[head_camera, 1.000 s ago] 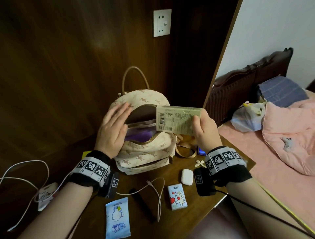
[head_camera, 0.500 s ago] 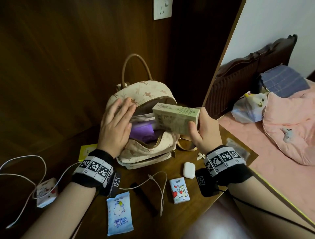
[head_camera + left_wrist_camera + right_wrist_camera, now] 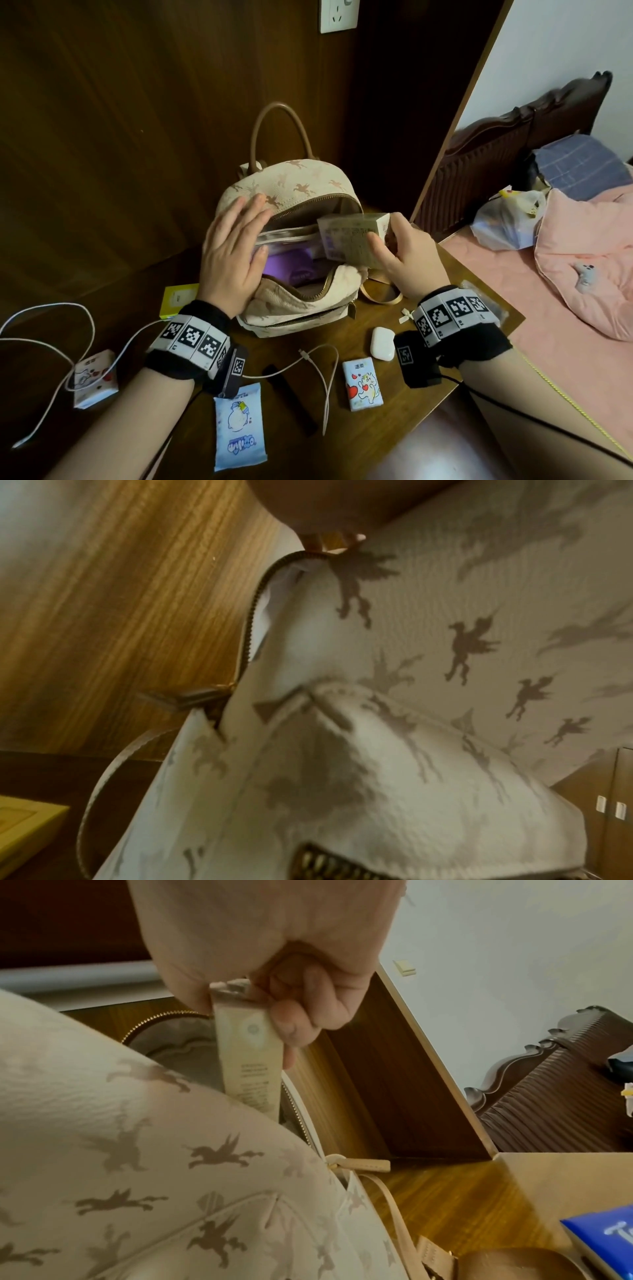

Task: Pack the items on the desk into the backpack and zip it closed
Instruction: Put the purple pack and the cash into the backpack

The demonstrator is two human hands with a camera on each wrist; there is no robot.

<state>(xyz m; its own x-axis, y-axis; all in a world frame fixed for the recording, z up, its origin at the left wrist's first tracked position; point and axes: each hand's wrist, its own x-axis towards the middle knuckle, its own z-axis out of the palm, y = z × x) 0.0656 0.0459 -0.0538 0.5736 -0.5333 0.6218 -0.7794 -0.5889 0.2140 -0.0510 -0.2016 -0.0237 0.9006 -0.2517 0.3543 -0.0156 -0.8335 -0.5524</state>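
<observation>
A cream backpack [image 3: 291, 301] with a winged-horse print stands on the wooden desk [image 3: 428, 387], its top zip wide open. Purple items and papers show inside. My left hand [image 3: 253, 228] lies flat on the bag's left upper side, fingers straight, thumb at the edge of the opening. My right hand [image 3: 385, 233] grips a pale green box [image 3: 349, 236], tilted with its lower end inside the opening. In the right wrist view the box [image 3: 246, 1047] dips behind the backpack [image 3: 137, 1150] wall. In the left wrist view my fingertips [image 3: 356, 538] touch the backpack [image 3: 411, 696] by the zip.
On the desk in front of the bag lie a white earbud case [image 3: 382, 343], a cat-print tissue pack [image 3: 362, 383], a blue wipes pack [image 3: 239, 428], a white cable [image 3: 322, 377], a black stick [image 3: 289, 394], a small carton [image 3: 96, 383] and a yellow box [image 3: 178, 299]. A pink bed [image 3: 548, 325] is right.
My right hand has lowered and tilted the green box from above the bag into its opening. My left hand has stayed on the bag's left side.
</observation>
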